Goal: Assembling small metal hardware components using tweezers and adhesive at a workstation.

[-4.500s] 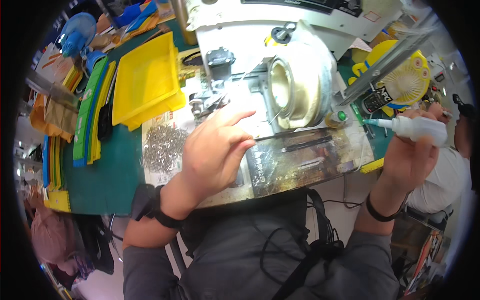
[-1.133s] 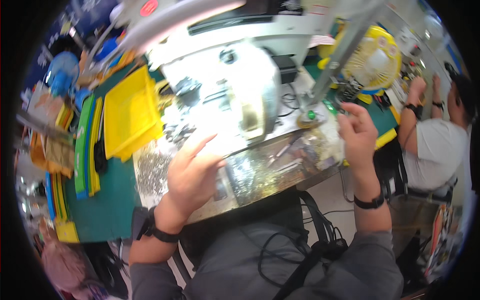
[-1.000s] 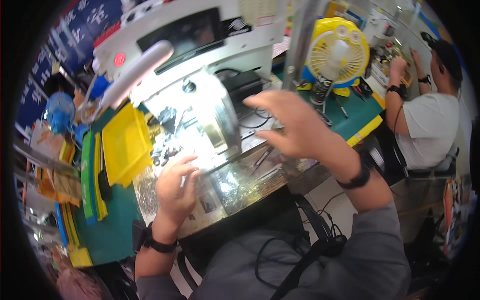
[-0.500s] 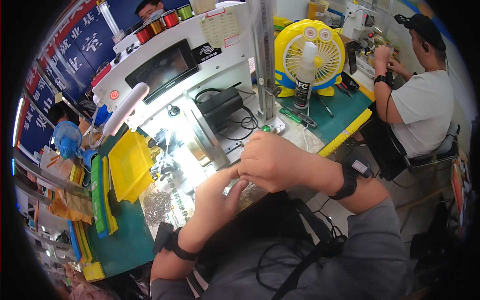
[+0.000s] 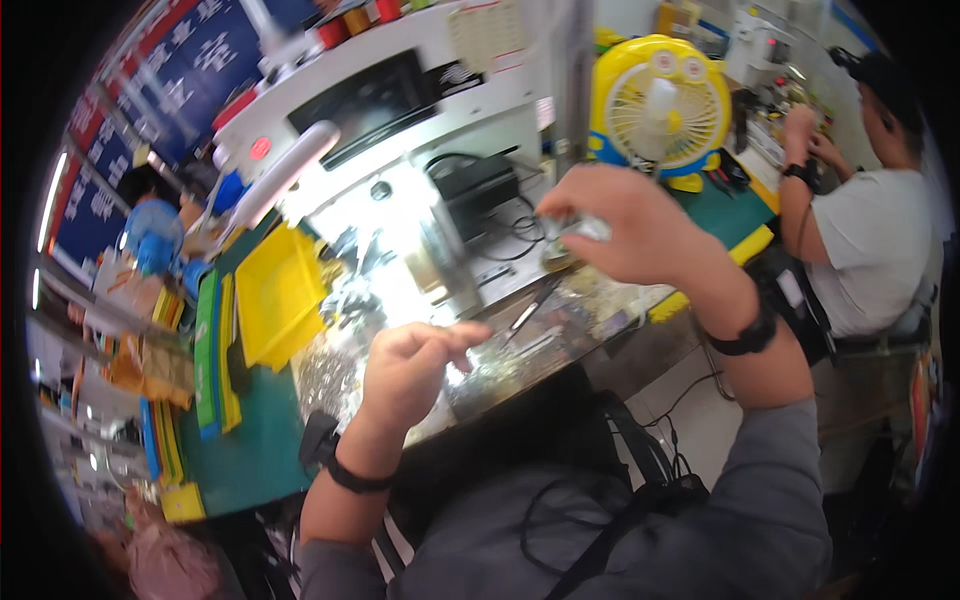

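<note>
My left hand (image 5: 408, 375) hovers over the bench's front part, index finger pointing right and thumb pressed close to it. Whatever lies between them is too small and blurred to name. Up and to the right, my right hand (image 5: 640, 228) is raised, its thumb and curled fingers apart in a C shape. A small clear, whitish thing shows in that gap; whether the fingers touch it cannot be made out. Between the hands, a slim tool with a dark handle and a silvery end (image 5: 530, 310) lies on the worn bench top. Small loose metal pieces (image 5: 335, 385) lie left of my left hand.
A white machine with a dark screen (image 5: 365, 105) stands behind the brightly lit work spot. To the left are a yellow tray (image 5: 270, 300) and green and yellow strips (image 5: 208, 350). A yellow fan (image 5: 662, 105) stands at the back right; a co-worker (image 5: 870, 220) sits beyond.
My hands were together over the bench front and have separated. The right rose up and to the right, uncovering the slim tool; the left stays low. The whole view has shifted somewhat.
</note>
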Demonstrator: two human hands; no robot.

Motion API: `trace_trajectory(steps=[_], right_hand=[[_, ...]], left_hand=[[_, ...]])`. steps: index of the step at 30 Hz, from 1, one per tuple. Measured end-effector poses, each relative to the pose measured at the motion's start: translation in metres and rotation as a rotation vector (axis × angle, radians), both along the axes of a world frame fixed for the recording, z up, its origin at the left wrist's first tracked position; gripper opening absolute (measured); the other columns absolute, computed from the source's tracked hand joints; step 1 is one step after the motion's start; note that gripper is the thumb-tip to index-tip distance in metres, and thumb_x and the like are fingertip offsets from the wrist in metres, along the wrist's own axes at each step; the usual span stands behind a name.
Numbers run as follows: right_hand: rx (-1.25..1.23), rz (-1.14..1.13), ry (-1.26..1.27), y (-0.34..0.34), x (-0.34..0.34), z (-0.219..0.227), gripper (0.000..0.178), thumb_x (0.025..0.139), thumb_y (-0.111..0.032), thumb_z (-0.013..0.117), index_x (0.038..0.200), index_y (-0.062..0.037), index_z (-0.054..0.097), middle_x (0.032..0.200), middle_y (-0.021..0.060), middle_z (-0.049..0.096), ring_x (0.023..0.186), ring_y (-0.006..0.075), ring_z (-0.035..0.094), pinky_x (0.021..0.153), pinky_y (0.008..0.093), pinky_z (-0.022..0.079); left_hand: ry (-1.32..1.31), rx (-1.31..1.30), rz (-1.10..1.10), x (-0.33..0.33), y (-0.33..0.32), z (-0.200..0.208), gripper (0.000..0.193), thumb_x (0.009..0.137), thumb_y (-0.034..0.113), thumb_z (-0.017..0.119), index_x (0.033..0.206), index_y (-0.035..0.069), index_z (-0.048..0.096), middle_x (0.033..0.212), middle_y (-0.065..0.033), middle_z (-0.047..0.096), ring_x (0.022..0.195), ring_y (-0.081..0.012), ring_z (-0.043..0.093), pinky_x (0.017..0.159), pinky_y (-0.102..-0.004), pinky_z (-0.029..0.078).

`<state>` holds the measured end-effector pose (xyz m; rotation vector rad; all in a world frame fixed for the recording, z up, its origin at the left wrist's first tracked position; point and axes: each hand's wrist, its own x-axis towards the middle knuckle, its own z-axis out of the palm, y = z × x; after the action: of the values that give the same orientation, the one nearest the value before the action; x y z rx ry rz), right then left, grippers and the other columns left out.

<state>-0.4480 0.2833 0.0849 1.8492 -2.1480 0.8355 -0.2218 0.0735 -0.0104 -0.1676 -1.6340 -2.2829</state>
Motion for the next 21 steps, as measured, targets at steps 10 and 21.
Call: trace_trajectory(steps=[10,21], right_hand=[[-0.38,0.486,0.246,-0.048,0.069,0.011,0.026,0.068,0.002,0.073,0.092,-0.0049,0.068,0.088,0.0068,0.063,0.072,0.0255,0.058,0.062,0.0353,0.045],[-0.212,0.426,0.568,-0.081,0.094,0.0,0.018,0.073,-0.012,0.071,0.091,-0.0094,0.069,0.078,0.0003,0.054,0.072,0.0167,0.057,0.062,0.0342,0.04]], left_hand=[[0.086,0.545,-0.129,0.006,0.008,0.025,0.02,0.098,0.02,0.064,0.095,0.0,0.07,0.141,-0.0184,0.057,0.136,-0.0322,0.05,0.117,-0.0435,0.035],[-0.165,0.726,0.014,0.015,0.017,0.036,0.03,0.104,0.022,0.053,0.118,-0.004,0.061,0.118,-0.0125,0.065,0.114,-0.0246,0.063,0.102,-0.0371,0.049]])
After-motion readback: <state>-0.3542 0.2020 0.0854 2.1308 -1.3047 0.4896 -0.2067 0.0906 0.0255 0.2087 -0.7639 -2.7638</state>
